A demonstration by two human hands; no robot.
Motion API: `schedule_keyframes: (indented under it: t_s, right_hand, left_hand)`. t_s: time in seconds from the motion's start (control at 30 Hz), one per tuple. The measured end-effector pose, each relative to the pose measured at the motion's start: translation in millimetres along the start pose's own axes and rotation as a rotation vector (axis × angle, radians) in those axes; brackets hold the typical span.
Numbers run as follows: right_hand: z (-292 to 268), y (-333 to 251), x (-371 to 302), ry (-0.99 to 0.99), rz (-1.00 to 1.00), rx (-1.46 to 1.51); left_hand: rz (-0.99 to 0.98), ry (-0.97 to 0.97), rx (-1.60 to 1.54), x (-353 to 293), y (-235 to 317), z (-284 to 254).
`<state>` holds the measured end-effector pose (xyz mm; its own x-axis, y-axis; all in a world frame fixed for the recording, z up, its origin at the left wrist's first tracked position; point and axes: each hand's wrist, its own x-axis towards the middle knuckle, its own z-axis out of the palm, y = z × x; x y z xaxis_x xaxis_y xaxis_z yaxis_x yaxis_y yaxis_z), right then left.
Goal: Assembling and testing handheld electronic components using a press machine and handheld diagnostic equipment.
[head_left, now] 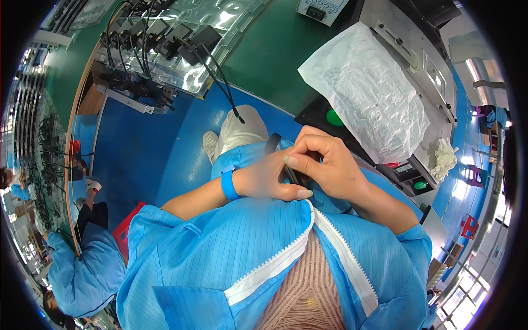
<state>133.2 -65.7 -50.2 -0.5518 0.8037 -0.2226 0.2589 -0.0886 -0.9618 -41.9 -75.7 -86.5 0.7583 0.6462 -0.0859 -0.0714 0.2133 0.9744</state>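
My left hand (264, 175), with a blue wristband (229, 185) on its wrist, is closed around a small dark object (292, 176) in front of my chest. Only a narrow strip of that object shows between my hands, so its kind is hidden. My right hand (333, 168) is closed over it from the right, thumb and curled fingers pressed together at the top of my left hand. A short black strap-like piece (272, 144) sticks up beyond my left knuckles; whether it belongs to the held object I cannot tell.
Black power adapters (204, 39) with cables lie on clear plastic trays (234, 27) at upper left; one cable end (238, 115) hangs over the edge. A crumpled white sheet (368, 88) covers part of a machine with green buttons (333, 117). A co-worker (88, 269) sits at lower left.
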Motion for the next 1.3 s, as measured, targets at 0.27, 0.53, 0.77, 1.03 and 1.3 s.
schedule_keyframes:
  t_s: [0.27,0.53,0.77,1.03,1.3]
  right_hand:
    - [1,6,0,0.037,-0.297,-0.160]
    - [7,9,6,0.152,-0.220,-0.056]
    - [1,7,0,0.133,-0.206,-0.022]
    - [11,15,1,-0.003,-0.327,-0.142]
    - [11,14,6,0.174,-0.142,-0.003]
  left_hand:
    - [-0.032,-0.100,0.080,-4,-7,-8]
    - [0.269,-0.072,0.234,-5,-25,-6]
    - [0.270,-0.175,0.154,-3,-25,-14]
    - [0.340,-0.167,0.212,-5,-44,-10]
    - [0.263,-0.177,0.283,-9,-32,-14]
